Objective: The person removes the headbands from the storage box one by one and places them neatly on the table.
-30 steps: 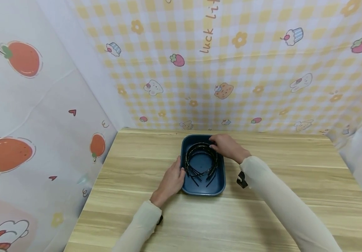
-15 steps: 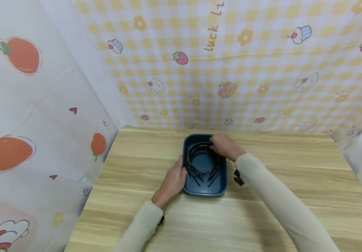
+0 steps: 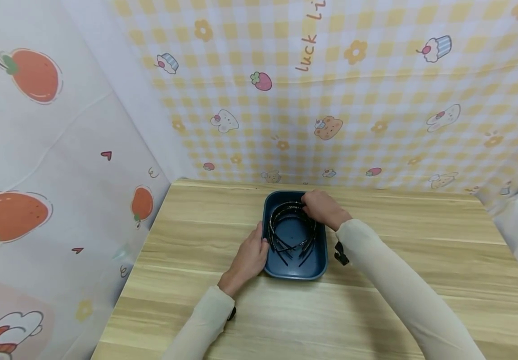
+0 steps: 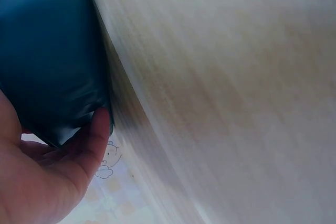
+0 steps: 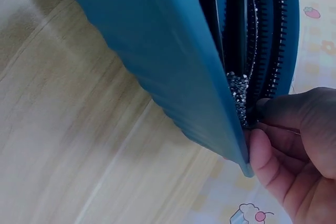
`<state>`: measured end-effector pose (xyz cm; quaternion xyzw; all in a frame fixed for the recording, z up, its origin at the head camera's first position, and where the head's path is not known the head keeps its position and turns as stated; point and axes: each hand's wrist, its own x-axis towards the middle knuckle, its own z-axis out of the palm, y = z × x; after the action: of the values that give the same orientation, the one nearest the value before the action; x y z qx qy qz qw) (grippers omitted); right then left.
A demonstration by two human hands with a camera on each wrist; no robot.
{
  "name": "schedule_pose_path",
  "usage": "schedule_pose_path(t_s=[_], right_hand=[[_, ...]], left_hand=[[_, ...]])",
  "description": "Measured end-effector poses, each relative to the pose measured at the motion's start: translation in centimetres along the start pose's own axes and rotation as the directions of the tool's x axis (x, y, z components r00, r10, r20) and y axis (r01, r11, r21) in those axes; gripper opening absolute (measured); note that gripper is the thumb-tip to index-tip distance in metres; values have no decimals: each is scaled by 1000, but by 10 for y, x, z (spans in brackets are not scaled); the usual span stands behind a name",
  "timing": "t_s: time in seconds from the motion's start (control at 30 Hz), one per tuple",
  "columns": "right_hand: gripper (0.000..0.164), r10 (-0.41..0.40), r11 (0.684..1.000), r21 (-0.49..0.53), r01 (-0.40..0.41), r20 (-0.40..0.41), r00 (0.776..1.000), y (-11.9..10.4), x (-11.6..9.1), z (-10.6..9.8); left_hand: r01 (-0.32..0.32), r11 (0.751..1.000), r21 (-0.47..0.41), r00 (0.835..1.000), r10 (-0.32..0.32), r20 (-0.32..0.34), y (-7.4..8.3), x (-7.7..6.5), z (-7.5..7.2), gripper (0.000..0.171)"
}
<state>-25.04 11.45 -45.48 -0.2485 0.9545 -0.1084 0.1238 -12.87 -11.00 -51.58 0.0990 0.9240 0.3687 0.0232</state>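
Note:
A dark blue rectangular plastic bin (image 3: pixel 296 273) stands on the table near its back edge. Several black headbands (image 3: pixel 271 225) lie inside it, overlapping, their open ends towards the near side. Glitter and small comb teeth show on the headbands (image 5: pixel 239 90) in the right wrist view. My right hand (image 3: pixel 324 207) is at the bin's far right corner, thumb and fingertips pinching a headband beside the rim. My left hand (image 3: pixel 248 254) holds the bin's left wall, with fingers (image 4: pixel 100 132) against its outer side in the left wrist view.
The wood-grain table (image 3: pixel 421 250) spreads around the bin. A yellow checked cloth (image 3: pixel 286 115) hangs right behind the back edge, and a white printed cloth (image 3: pixel 74 170) hangs on the left. Black straps (image 3: pixel 341 255) show at both wrists.
The whole view has shifted slightly. My right hand has closed in a little at the headbands by the far right corner; my left hand keeps its place on the bin.

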Motion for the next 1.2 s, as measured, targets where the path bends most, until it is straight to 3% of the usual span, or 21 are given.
schedule_pose_path(t_s=[0.83, 1.03, 1.2], right_hand=[[17, -35, 998, 41, 39, -88, 995, 12, -14, -17], [16, -17, 999, 33, 20, -101, 995, 23, -22, -27], [17, -36, 999, 6, 38, -160, 986, 35, -30, -34]], left_hand=[[17, 1000, 2, 1000, -17, 4, 1, -1, 2, 57], [19, 1000, 1, 1000, -19, 3, 0, -2, 2, 56], [15, 1000, -4, 1000, -15, -1, 2, -2, 1, 56]])
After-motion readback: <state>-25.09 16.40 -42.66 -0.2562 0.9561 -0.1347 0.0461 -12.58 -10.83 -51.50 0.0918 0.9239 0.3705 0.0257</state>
